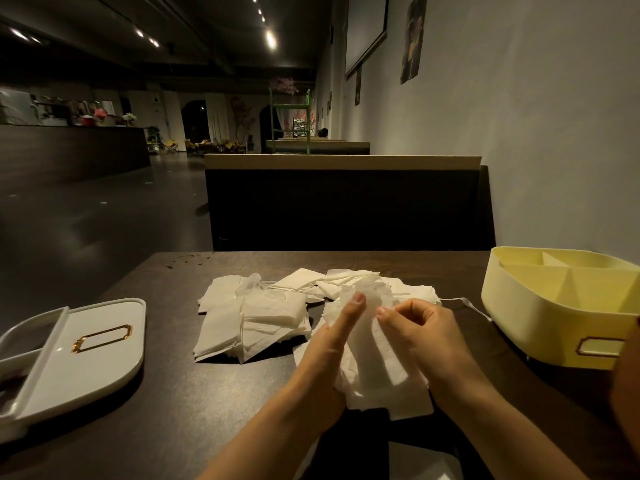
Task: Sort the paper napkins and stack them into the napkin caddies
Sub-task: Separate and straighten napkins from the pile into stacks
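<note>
Both hands hold a napkin bundle [375,362] near the worktop [173,393] edge: left hand [329,341] cradles it, right hand [415,327] pinches its top. Yellow caddy [540,306] sits right, white caddy [86,344] left.

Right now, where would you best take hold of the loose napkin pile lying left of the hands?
By its near edge, from the person's side. The napkin pile lies flat, but shadow shows under its near corners, so fingers could likely slide under while a thumb clamps the top; pinching from above would probably lift only a few sheets.
</note>
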